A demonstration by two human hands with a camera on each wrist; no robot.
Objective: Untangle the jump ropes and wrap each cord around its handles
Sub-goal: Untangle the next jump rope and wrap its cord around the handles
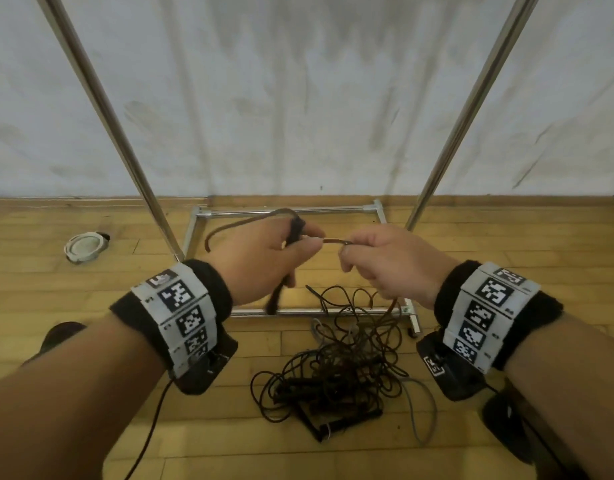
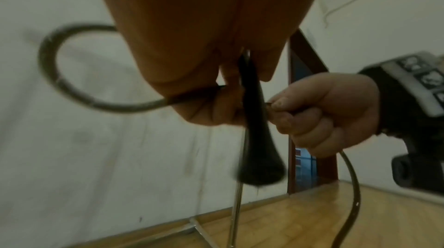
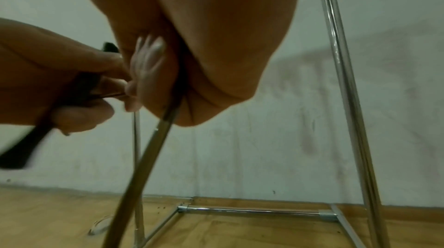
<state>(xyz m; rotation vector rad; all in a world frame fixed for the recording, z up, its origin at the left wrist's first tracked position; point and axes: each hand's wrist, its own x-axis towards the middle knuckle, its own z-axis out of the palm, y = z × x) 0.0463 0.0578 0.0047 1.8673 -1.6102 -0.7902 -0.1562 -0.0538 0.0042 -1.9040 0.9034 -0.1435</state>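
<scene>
The left hand (image 1: 260, 261) was closed around a black handle (image 2: 254, 138), which hung down out of the fist with its flared end lowest. A brown cord (image 1: 243, 221) looped out from the top of that handle to the left and ended free in the air. The right hand (image 1: 388, 261) was held just right of the left hand, pinching a short stretch of the cord between thumb and curled fingers (image 2: 310, 123). From the right fist the cord dropped to a tangled pile of ropes (image 1: 343, 372) on the wooden floor (image 1: 90, 289), near the person. The pile lay just in front of a metal rack (image 1: 298, 311), with black handles and a grey cord (image 1: 419, 410) among it. A round white object (image 1: 85, 245) sat on the floor far left.
</scene>
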